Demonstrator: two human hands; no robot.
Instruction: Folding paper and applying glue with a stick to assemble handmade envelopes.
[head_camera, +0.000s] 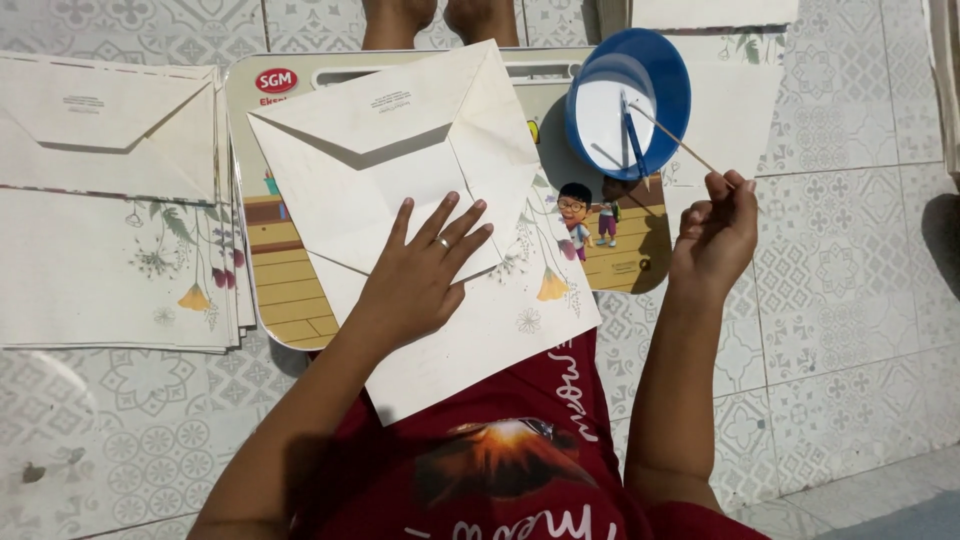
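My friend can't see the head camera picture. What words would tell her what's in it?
A person's left hand presses flat on an unfolded white envelope, while the right hand holds a thin stick dipped into a blue bowl. More envelopes are stacked to the left on a patterned tile floor.

One open envelope (400, 170) lies under one hand, and one stack of envelopes (110, 200) sits at the side, its count too tight to tell. There is one blue bowl (645, 75), one thin stick (675, 140), one picture board (290, 290), and two hands, the left hand (420, 275) and the right hand (715, 235).
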